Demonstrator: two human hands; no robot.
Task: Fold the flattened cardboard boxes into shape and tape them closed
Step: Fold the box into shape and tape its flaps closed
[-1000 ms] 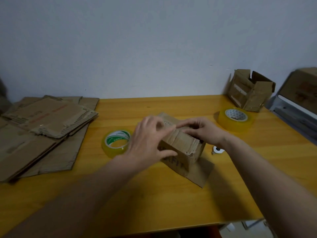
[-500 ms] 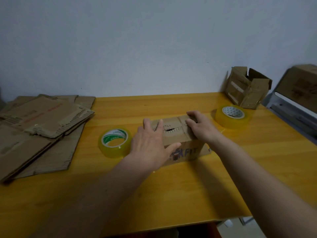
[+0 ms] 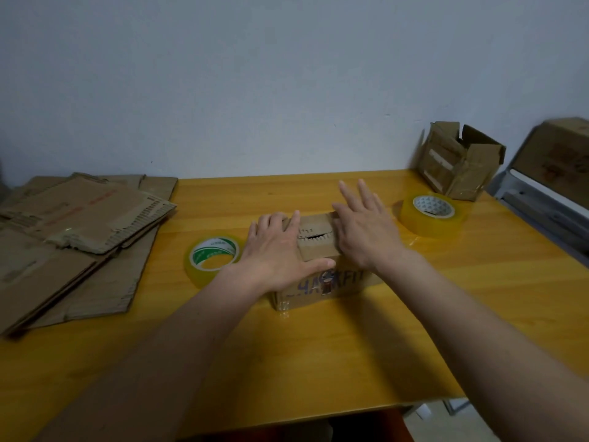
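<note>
Yellow-varnished wooden table [image 3: 318, 346] carries everything. At its left edge lies a stack of flattened cardboard boxes [image 3: 79, 234], overlapping and worn. In the far right corner a half-folded box [image 3: 459, 161] stands with flaps up. Near the table's middle sits the small folded box [image 3: 318, 275], brown, with blue lettering on its near side and a jagged torn seam where its top flaps meet. A green-labelled tape roll [image 3: 213, 260] lies just left of it; a second tape roll [image 3: 432, 215] lies to its right. The left hand [image 3: 277, 253] presses flat on the top flaps, fingers straight, thumb along the near edge. The right hand [image 3: 366, 231] covers the box's right end, fingers spread and extended.
</note>
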